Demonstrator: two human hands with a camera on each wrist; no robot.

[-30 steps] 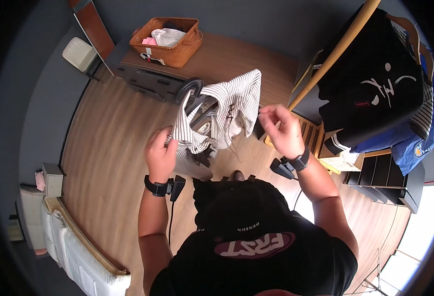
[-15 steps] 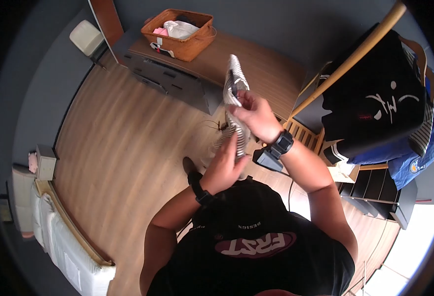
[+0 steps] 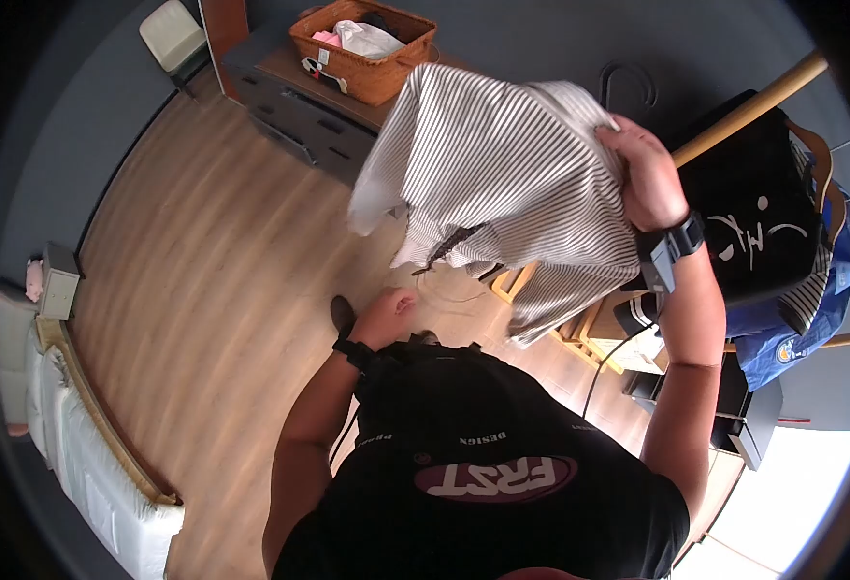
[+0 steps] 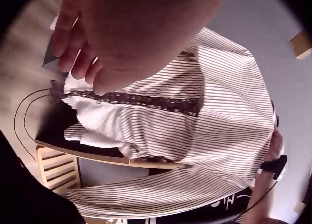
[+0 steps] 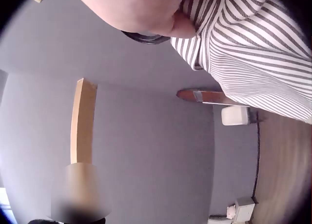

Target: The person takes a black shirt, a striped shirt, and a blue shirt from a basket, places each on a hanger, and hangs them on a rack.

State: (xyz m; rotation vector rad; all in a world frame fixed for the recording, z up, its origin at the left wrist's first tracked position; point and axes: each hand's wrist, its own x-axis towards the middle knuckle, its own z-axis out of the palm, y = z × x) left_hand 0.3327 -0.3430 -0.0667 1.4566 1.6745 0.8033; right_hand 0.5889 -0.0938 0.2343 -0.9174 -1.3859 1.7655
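Observation:
In the head view a white shirt with dark stripes (image 3: 502,145) is spread out in front of me, raised above the floor. My right hand (image 3: 645,174) grips its upper edge, with the thumb lying over the cloth. Just above that hand shows a dark curved hanger hook (image 3: 628,85); the rest of the hanger is hidden by the shirt. A dark lacy strip (image 4: 146,101) runs down the shirt in the left wrist view, with thin cords at its end. Low by my waist, my left hand (image 3: 388,317) is apart from the shirt, its fingers loosely curled and holding nothing.
A wooden rail (image 3: 773,101) slants at the right, with a black garment (image 3: 734,208) and a blue garment (image 3: 782,353) hanging there. A wicker basket (image 3: 367,72) of clothes stands on a low cabinet (image 3: 294,121). A white-covered bed (image 3: 106,464) lies at lower left.
The shirt, first held between both hands, was gathered edge-on, then swung right and spread out. My right hand has moved right with it; my left hand has come away toward my waist.

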